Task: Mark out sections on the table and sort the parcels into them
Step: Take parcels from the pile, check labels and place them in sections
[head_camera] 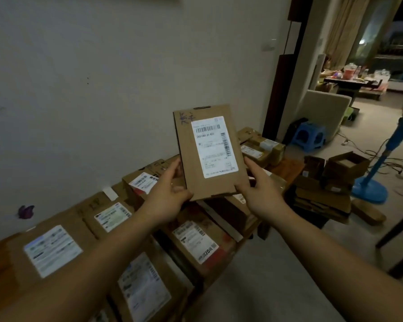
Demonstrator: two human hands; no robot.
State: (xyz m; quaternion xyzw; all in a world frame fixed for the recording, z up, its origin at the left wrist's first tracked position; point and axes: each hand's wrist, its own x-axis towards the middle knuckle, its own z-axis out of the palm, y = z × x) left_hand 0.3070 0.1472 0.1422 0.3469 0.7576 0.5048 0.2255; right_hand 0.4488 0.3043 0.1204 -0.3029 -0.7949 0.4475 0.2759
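Cardboard parcels (196,240), most with white shipping labels facing up, lie packed side by side along a wooden counter (286,168) that stands against a pale wall (102,66). Above them, in the middle of the view, a person's two bare forearms reach forward and hold one flat parcel (189,147) up in the air, clear of the counter, standing on its short edge with its top leaning slightly left. The left grip (170,194) holds its lower left corner, thumb on the front face and fingers curled behind the edge. The right grip (261,189) holds the lower right side, thumb along the edge and fingers tucked beneath. A white label (214,147) with barcodes covers most of the front of the flat parcel; its small print is too blurred to read. Blue handwritten marks (187,117) sit in the top left corner of the cardboard. To the right, on the floor, are opened cardboard boxes (344,166), the round blue base of a standing fan (368,191) and, farther back, a blue plastic stool (308,135). The room is dim.
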